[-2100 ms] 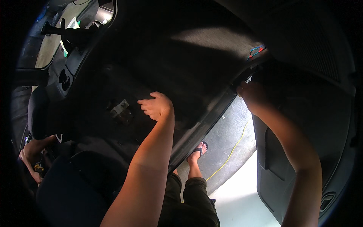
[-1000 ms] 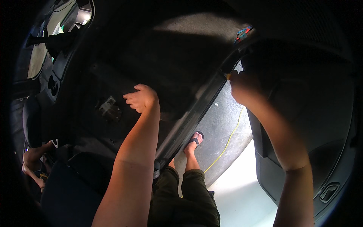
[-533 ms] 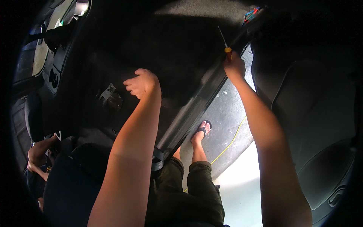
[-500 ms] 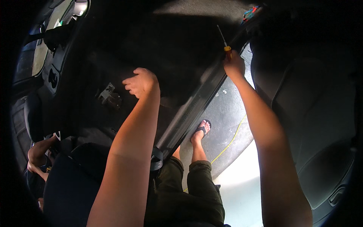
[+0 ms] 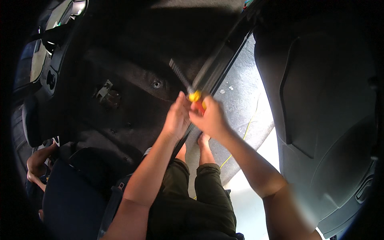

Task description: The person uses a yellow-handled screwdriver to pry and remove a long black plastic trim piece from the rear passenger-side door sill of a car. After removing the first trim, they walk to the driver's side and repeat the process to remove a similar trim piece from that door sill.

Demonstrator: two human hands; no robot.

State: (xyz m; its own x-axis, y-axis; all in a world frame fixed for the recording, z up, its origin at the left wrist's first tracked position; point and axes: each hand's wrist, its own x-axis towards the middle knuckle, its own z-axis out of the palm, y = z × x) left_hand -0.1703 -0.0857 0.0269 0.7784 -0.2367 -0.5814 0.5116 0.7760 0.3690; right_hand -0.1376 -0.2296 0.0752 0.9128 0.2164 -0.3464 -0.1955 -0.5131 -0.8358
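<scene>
My right hand (image 5: 212, 118) is closed around the red-and-yellow handle of a screwdriver (image 5: 195, 97). Its long shaft points up and to the left, slightly blurred. Close beside the handle is my left hand (image 5: 177, 120), fingers stretched upward; whether they touch the tool is hard to make out. Both hands are over the car's door sill (image 5: 208, 74). Left of them, a round metal fitting or hole (image 5: 157, 84) shows in the dark carpet (image 5: 132, 72). Farther left, a metal bracket (image 5: 106, 92) stands up from that floor.
An open car door (image 5: 312, 100) stands on the right. Beyond the sill lies grey ground (image 5: 236, 108) with a yellow cord (image 5: 249, 129). A dark seat (image 5: 66, 192) is at lower left, with another person's arm (image 5: 38, 164) behind it.
My right hand has brought the screwdriver down and left from the far end of the sill. My left hand has moved right and nearer to me, meeting it beside the handle.
</scene>
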